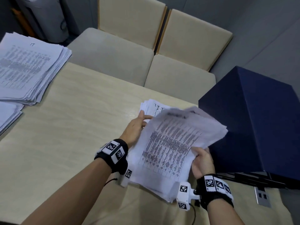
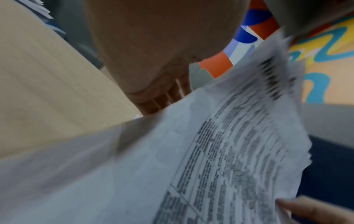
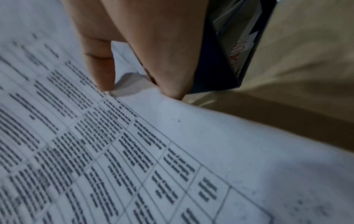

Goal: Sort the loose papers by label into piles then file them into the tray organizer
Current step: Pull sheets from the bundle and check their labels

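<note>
A thick stack of printed papers (image 1: 172,143) with tables of text is lifted off the wooden table (image 1: 73,127), tilted, in front of the dark blue tray organizer (image 1: 253,120). My left hand (image 1: 138,127) grips the stack's left edge, with its fingers hidden under the sheets. My right hand (image 1: 202,159) pinches the lower right edge, thumb on top. In the right wrist view the thumb (image 3: 99,63) presses on the top sheet (image 3: 134,151). A sheet with a handwritten label (image 1: 155,106) sticks out behind the stack; whether it lies on the table I cannot tell.
Two piles of papers lie at the table's left: a tall one (image 1: 27,69) and a lower one (image 1: 8,114) at the edge. Beige chairs (image 1: 113,52) stand behind the table. A power socket (image 1: 261,197) is set into the table near the organizer.
</note>
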`<act>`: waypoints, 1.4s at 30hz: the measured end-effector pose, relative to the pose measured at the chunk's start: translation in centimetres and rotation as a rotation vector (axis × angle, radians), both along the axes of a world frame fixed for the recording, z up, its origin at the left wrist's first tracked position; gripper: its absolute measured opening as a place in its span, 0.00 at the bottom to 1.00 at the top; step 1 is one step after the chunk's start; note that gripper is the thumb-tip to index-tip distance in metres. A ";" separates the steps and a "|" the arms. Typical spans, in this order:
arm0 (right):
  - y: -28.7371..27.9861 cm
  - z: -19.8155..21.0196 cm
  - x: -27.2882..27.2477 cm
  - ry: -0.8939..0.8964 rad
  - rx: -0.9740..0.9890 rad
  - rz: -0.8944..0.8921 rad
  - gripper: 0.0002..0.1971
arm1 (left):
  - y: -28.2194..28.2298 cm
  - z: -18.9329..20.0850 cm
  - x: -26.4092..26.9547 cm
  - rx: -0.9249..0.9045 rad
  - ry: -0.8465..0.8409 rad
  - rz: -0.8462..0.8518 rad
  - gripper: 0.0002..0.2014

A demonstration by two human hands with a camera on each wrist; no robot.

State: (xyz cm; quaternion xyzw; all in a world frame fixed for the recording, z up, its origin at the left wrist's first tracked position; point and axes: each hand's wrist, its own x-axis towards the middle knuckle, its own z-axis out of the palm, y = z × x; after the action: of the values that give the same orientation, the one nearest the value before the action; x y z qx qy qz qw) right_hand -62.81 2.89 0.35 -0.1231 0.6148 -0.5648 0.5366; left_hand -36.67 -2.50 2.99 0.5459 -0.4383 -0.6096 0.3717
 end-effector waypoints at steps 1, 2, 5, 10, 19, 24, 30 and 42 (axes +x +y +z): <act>0.0 0.7 0.1 -0.038 -0.019 0.018 0.15 | 0.0 1.0 0.0 0.025 0.037 -0.052 0.30; -0.1 1.3 0.4 -0.057 -0.033 0.031 0.14 | -0.1 1.7 -0.1 0.013 0.033 -0.090 0.31; -0.5 3.7 1.8 0.097 -0.081 -0.015 0.07 | -0.3 2.9 -0.4 -0.139 -0.016 -0.100 0.17; -1.1 10.2 3.5 0.423 -0.298 -0.110 0.08 | 0.2 7.1 -1.5 -0.392 0.101 0.117 0.07; 0.3 10.0 3.6 0.336 -0.336 0.296 0.29 | 2.2 5.0 -2.1 -0.372 0.003 0.263 0.34; -0.1 6.6 3.4 0.459 -0.128 0.570 0.11 | 3.8 2.8 -2.2 -0.260 -0.196 0.169 0.14; -3.2 7.3 6.1 0.542 -0.231 0.436 0.10 | 5.0 3.1 1.8 -0.254 -0.229 0.325 0.13; -4.3 4.1 18.0 0.225 -0.119 0.703 0.31 | 7.4 -0.4 17.5 -0.177 -0.339 0.567 0.07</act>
State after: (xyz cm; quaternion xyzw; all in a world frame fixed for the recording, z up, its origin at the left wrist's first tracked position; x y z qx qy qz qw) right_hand -44.78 -1.38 4.40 -0.4191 0.5561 -0.3637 0.6188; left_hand -19.16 4.87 2.60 0.7052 -0.3758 -0.3424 0.4942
